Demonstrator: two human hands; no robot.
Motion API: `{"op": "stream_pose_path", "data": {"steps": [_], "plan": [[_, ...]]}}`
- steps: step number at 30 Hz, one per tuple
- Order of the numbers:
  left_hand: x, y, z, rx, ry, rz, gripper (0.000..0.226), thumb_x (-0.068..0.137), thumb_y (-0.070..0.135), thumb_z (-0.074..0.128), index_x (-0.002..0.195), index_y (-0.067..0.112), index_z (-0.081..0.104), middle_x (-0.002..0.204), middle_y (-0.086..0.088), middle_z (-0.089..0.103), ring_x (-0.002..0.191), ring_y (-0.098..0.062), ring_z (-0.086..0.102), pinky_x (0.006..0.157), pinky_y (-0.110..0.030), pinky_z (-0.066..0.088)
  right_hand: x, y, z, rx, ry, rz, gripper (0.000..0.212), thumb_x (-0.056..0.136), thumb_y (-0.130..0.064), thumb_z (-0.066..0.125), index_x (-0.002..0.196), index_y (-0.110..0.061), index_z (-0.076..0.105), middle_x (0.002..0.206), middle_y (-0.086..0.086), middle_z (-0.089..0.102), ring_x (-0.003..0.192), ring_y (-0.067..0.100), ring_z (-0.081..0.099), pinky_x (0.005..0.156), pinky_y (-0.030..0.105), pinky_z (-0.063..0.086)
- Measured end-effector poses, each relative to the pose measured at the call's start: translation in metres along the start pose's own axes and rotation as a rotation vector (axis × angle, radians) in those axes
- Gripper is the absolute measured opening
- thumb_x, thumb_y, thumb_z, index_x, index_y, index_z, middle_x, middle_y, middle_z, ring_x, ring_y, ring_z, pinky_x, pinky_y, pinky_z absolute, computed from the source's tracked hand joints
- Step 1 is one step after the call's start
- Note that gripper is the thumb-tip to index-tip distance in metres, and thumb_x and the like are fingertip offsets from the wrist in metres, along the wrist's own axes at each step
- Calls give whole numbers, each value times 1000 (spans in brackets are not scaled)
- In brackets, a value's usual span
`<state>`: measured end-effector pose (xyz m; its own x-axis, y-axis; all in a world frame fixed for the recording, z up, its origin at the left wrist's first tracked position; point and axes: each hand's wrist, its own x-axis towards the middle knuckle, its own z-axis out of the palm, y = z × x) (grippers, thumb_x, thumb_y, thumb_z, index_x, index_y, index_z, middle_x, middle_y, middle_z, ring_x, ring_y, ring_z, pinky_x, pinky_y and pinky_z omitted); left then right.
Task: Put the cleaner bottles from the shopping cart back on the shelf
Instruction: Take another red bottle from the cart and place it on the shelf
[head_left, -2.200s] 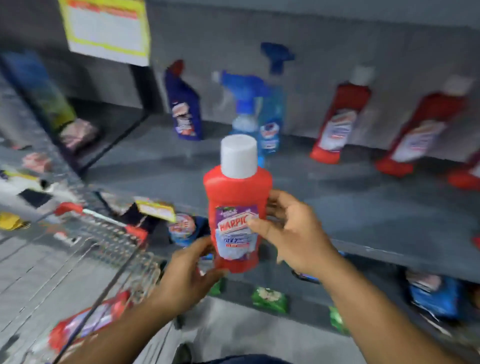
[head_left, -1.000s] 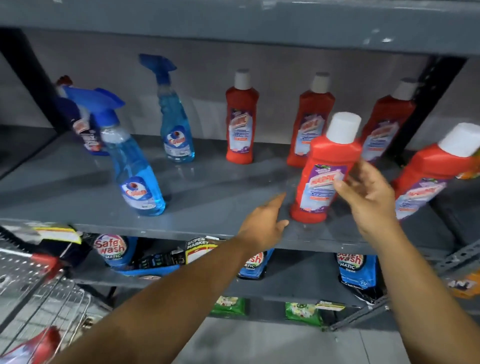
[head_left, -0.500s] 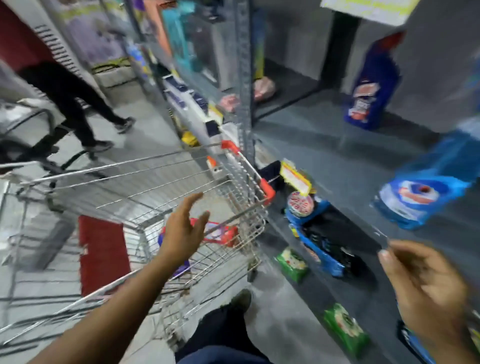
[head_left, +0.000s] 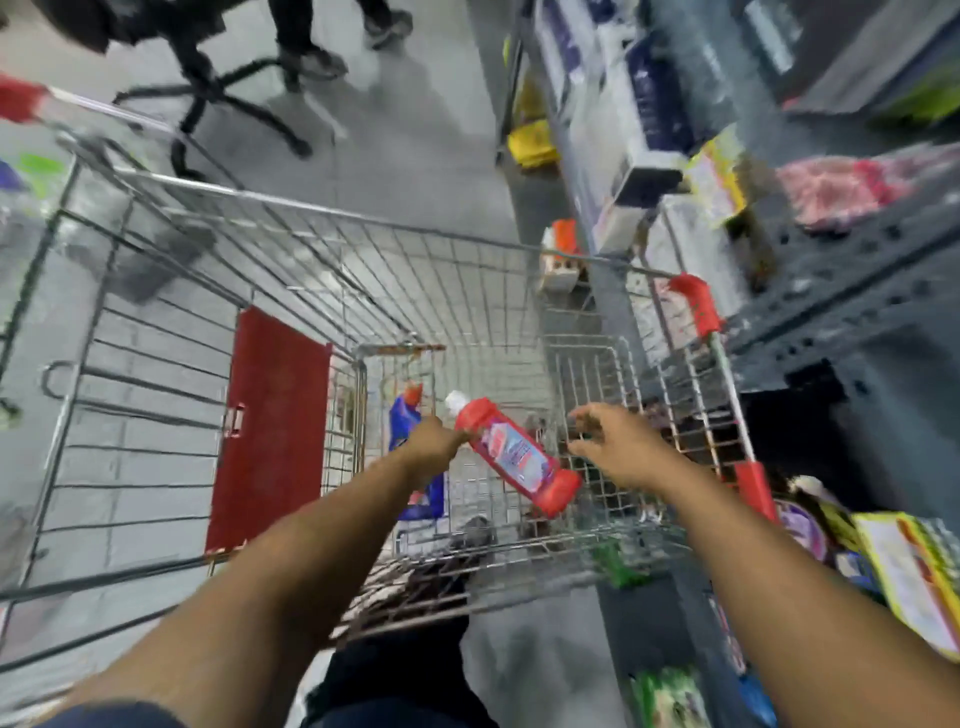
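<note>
I look down into the wire shopping cart (head_left: 332, 214). A red cleaner bottle (head_left: 519, 460) with a white cap lies tilted inside it, cap pointing away from me. My left hand (head_left: 434, 441) grips it at the shoulder, just below the cap. My right hand (head_left: 608, 441) hovers to the right of the bottle with fingers spread, holding nothing. A blue cleaner bottle (head_left: 408, 415) with a red cap sits in the cart, partly hidden under my left hand. The grey shelf (head_left: 841, 312) stands on the right.
A red flap (head_left: 270, 426) hangs inside the cart on the left. The cart's right side is close to the shelf, with packets on the lower shelves (head_left: 904, 566). An office chair base (head_left: 234, 104) and a person's legs (head_left: 311, 52) are beyond the cart.
After standing a red bottle on the shelf, I turned left and down to the cart. Both hands reached into it, and my left hand took hold of another red bottle.
</note>
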<state>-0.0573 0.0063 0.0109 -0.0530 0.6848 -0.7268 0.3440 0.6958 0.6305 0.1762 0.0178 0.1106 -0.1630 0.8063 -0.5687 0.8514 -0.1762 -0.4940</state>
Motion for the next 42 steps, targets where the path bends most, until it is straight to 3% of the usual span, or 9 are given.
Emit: {"op": "stream_pose_path", "data": {"steps": [5, 7, 10, 14, 21, 25, 33, 37, 42], "plan": [[54, -25, 11, -205, 42, -187, 12, 87, 23, 62, 85, 11, 61, 81, -8, 61, 81, -25, 58, 75, -35, 55, 76, 34, 51, -240, -431, 93, 50, 83, -18, 64, 130, -10, 51, 133, 15, 58, 118, 27, 57, 92, 22, 39], [63, -23, 17, -204, 3, -191, 20, 87, 27, 63, 92, 8, 64, 85, -10, 59, 78, -21, 55, 63, -25, 52, 85, 46, 65, -201, -508, 142, 49, 79, -13, 68, 126, -8, 54, 130, 18, 60, 113, 30, 60, 98, 28, 43], [77, -26, 31, -321, 20, -220, 30, 82, 21, 72, 92, -7, 67, 73, -14, 60, 64, -18, 52, 57, -27, 41, 99, 62, 85, -160, -458, 206, 49, 74, -11, 72, 121, -9, 58, 123, 16, 64, 105, 29, 63, 95, 35, 49], [88, -29, 39, -410, 53, -264, 34, 82, 26, 73, 98, -3, 64, 81, -11, 68, 70, -20, 62, 66, -34, 56, 102, 72, 99, 3, -322, 438, 59, 71, -5, 75, 125, -15, 54, 90, -5, 62, 71, 11, 58, 55, 14, 48], [77, -16, 34, -480, 12, -240, 45, 80, 23, 75, 110, -5, 58, 110, -28, 68, 96, -40, 68, 89, -52, 56, 87, 72, 86, 132, -384, 482, 64, 72, -8, 76, 129, -11, 46, 110, 6, 64, 87, 18, 64, 76, 34, 56], [56, 17, 18, -465, -36, -103, 22, 81, 19, 74, 67, 16, 58, 59, -1, 65, 51, -11, 60, 49, -25, 50, 67, 60, 58, 221, -370, 371, 53, 71, -5, 76, 118, -8, 51, 111, 9, 67, 93, 25, 67, 87, 47, 55], [-42, 129, -18, -433, -124, 295, 13, 79, 13, 74, 87, 11, 63, 72, -1, 70, 62, -12, 67, 62, -27, 55, -23, 23, -4, 372, -55, 86, 57, 73, -11, 75, 124, -15, 50, 119, 7, 66, 102, 18, 66, 96, 43, 51], [-127, 183, -16, -361, -224, 613, 15, 78, 4, 73, 82, 17, 66, 67, 3, 76, 60, -8, 70, 54, -22, 57, -109, 8, -13, 480, 247, -47, 35, 74, -15, 75, 98, -32, 56, 105, 1, 71, 80, -11, 65, 73, 7, 50], [-249, 214, 27, -204, -397, 910, 37, 63, 15, 85, 95, 14, 67, 74, 4, 77, 68, -9, 72, 62, -21, 57, -228, 16, 2, 695, 610, -141, 45, 70, -23, 75, 100, -51, 58, 101, -15, 72, 94, 7, 68, 86, 29, 55]]}}
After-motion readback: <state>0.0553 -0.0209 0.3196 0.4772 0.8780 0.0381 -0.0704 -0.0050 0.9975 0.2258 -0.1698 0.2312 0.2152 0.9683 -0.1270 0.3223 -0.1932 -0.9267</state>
